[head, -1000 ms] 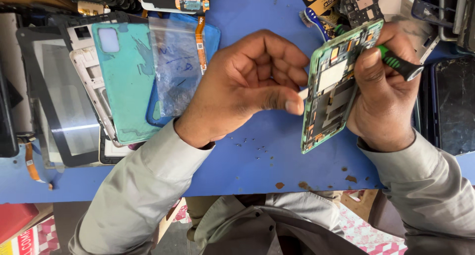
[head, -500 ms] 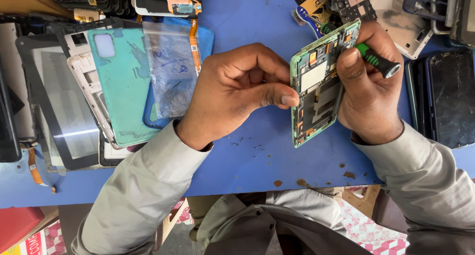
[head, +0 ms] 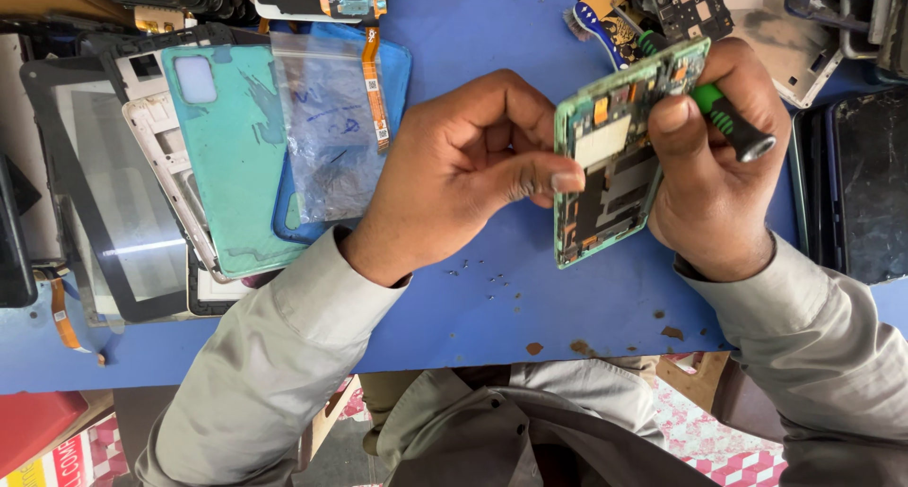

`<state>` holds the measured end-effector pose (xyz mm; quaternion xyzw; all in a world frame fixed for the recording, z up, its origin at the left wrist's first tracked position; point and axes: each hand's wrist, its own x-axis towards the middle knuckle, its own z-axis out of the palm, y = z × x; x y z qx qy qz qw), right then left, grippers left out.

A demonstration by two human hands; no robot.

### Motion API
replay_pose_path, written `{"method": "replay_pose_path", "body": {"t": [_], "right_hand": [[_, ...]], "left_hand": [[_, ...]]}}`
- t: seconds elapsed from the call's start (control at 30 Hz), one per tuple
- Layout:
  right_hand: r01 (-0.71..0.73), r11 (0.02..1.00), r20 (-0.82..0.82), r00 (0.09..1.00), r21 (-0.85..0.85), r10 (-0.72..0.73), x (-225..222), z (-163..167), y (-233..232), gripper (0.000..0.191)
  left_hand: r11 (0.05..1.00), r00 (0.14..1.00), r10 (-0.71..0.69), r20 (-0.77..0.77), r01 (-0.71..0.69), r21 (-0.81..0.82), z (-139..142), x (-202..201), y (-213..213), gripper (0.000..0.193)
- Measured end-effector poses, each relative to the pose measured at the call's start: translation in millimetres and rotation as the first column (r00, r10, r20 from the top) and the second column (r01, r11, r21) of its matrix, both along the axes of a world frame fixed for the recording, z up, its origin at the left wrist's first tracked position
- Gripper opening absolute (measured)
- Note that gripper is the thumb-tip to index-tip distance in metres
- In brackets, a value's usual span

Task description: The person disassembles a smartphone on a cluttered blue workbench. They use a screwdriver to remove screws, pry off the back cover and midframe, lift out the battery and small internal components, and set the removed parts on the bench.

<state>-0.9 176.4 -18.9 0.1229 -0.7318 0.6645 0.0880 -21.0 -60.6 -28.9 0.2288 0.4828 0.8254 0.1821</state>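
Opened phone frame (head: pixel 615 156), circuit board exposed, held tilted just above the blue table (head: pixel 530 317), between both hands. Left hand (head: pixel 463 180): fingers curled, thumb tip pressed on the frame's left edge. Right hand (head: pixel 714 175): wrapped round the frame's right side, thumb on the board, green-handled screwdriver (head: pixel 724 118) tucked in the same fist. Loose tiny screws (head: pixel 482 279) on table below. Teal back cover (head: pixel 232 156) and clear plastic bag (head: pixel 326 132) well left.

We see two hands: one left hand (head: pixel 454 180) and one right hand (head: pixel 714 180). We count one open phone frame (head: pixel 615 161), one green screwdriver (head: pixel 724 118), one teal back cover (head: pixel 232 161), one clear plastic bag (head: pixel 326 132) and one blue table (head: pixel 530 307).
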Motion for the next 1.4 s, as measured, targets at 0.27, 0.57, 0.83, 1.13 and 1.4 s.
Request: {"method": "replay_pose_path", "body": {"t": [0.27,0.57,0.83,1.13,1.4], "right_hand": [[0.029,0.985,0.064,0.998,-0.168,-0.018,-3,-2,4,0.025],[0.016,0.994,0.028,1.000,-0.110,-0.013,-4,-5,3,0.027],[0.047,0.999,0.005,0.999,0.019,-0.047,-2,-5,5,0.027],[0.038,0.999,-0.002,0.999,0.016,-0.037,-3,-2,2,0.026],[0.052,0.998,-0.012,0.999,0.045,-0.051,-1,-3,3,0.027]], "left_hand": [[0.998,0.999,-0.034,-0.015,0.033,-0.044,11,0,-7,0.023],[0.993,0.997,0.055,-0.052,-0.060,-0.102,11,1,-4,0.010],[0.971,0.990,0.123,-0.067,-0.135,-0.199,13,1,-3,0.010],[0.967,0.994,0.090,-0.062,-0.102,-0.233,17,-4,-8,0.013],[0.971,0.995,0.086,-0.051,-0.095,-0.221,17,-4,-8,0.014]]}}
